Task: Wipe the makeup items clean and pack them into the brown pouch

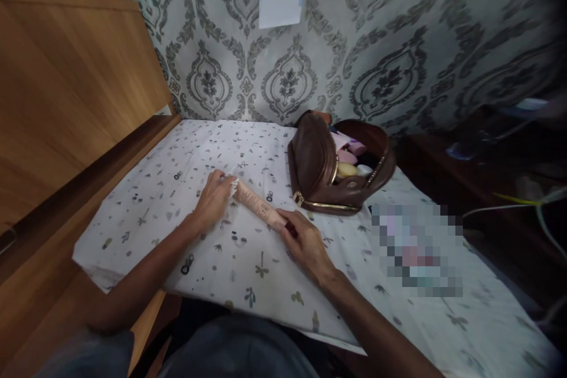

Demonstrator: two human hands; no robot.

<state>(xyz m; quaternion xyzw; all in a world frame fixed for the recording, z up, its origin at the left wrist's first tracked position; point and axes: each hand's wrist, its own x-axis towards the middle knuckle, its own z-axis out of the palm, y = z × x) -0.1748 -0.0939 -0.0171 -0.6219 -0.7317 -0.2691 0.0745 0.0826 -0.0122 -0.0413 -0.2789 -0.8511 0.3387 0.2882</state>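
Observation:
A beige cosmetic tube (259, 207) with printed lettering lies slantwise between my two hands, just over the patterned cloth. My left hand (213, 196) has its fingertips closed at the tube's white far-left end. With thumb and fingers, my right hand (303, 239) grips the other end, nearer to me. The palm sides of both hands are mostly hidden. Right of the tube stands a brown bag (312, 159), unzipped, with several pink, yellow and white items (348, 169) inside.
A white printed cloth (150, 189) covers the table. A wooden cabinet (84, 65) rises at the left, and a patterned wall (287, 77) bearing a white paper (280, 7) stands behind. A blurred-out flat item (416, 248) lies at the right, near pale cables (500, 207).

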